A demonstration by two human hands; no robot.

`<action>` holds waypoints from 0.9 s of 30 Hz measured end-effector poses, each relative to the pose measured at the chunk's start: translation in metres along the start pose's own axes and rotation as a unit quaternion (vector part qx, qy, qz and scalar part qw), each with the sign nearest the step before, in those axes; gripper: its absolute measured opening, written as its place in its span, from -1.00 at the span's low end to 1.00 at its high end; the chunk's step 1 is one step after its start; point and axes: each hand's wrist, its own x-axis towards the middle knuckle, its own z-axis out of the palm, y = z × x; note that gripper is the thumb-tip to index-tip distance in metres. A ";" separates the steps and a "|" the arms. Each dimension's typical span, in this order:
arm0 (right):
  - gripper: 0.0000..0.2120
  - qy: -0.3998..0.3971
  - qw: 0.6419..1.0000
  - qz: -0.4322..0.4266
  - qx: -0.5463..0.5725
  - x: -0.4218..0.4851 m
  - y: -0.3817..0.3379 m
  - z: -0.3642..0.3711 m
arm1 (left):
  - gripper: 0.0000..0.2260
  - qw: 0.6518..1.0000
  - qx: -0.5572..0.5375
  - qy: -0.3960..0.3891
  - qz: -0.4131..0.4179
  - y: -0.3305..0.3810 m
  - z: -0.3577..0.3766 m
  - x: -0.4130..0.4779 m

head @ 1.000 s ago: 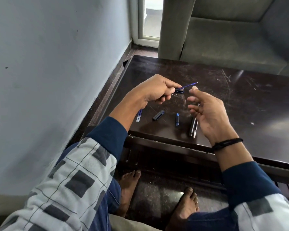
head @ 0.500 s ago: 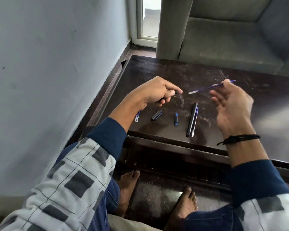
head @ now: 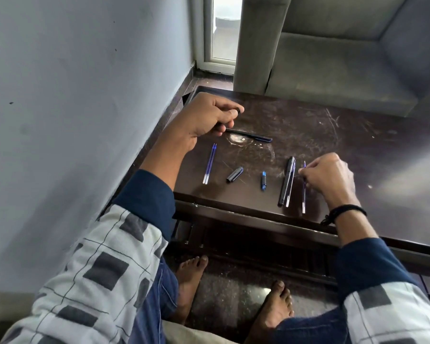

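Blue refill runs from just short of the table's near edge straight toward the far edge, just right of a black pen. The right hand pinches its far end. By the left edge, the left hand grips a pen barrel that points right. Bare tabletop spreads to the right and toward the far edge.

R hand lowered refill onto table, prob. touching.
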 end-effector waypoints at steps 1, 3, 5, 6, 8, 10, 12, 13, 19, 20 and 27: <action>-0.90 0.001 1.000 0.000 -0.006 0.001 0.001 0.003 | -0.81 1.000 -0.002 0.004 -0.002 0.000 -0.003 0.000; -0.87 0.001 1.000 0.001 -0.010 0.002 0.002 0.007 | -0.82 1.000 -0.001 0.007 -0.007 -0.001 -0.007 -0.001; -0.85 0.003 1.000 -0.005 -0.013 -0.001 0.000 0.007 | -0.82 1.000 0.004 0.007 -0.013 -0.002 -0.011 -0.003; -0.83 0.008 1.000 -0.008 -0.016 -0.004 -0.003 0.005 | -0.82 1.000 0.005 0.008 -0.016 -0.003 -0.013 -0.004; -0.80 0.035 0.999 -0.029 -0.024 -0.013 -0.013 0.001 | -0.82 1.000 0.009 0.013 -0.019 -0.003 -0.019 -0.006; -0.80 0.060 0.995 -0.078 -0.018 -0.027 -0.030 -0.001 | -0.82 1.000 0.006 0.023 -0.019 -0.003 -0.026 -0.006; -0.84 0.048 0.987 -0.155 0.006 -0.046 -0.052 0.004 | -0.82 0.999 -0.002 0.032 -0.017 -0.003 -0.033 -0.006; -0.86 0.029 0.980 -0.195 0.021 -0.055 -0.062 0.011 | -0.82 0.999 -0.003 0.036 -0.015 -0.002 -0.036 -0.007; -0.73 -0.062 0.913 -0.399 -0.062 -0.100 -0.090 0.063 | -0.82 0.999 -0.008 0.044 -0.008 -0.004 -0.045 -0.011; -0.70 -0.068 0.907 -0.409 -0.076 -0.104 -0.091 0.067 | -0.83 0.999 -0.006 0.044 -0.006 -0.004 -0.046 -0.011; -0.61 -0.085 0.892 -0.421 -0.140 -0.110 -0.083 0.078 | -0.82 0.999 -0.001 0.041 -0.002 -0.005 -0.046 -0.010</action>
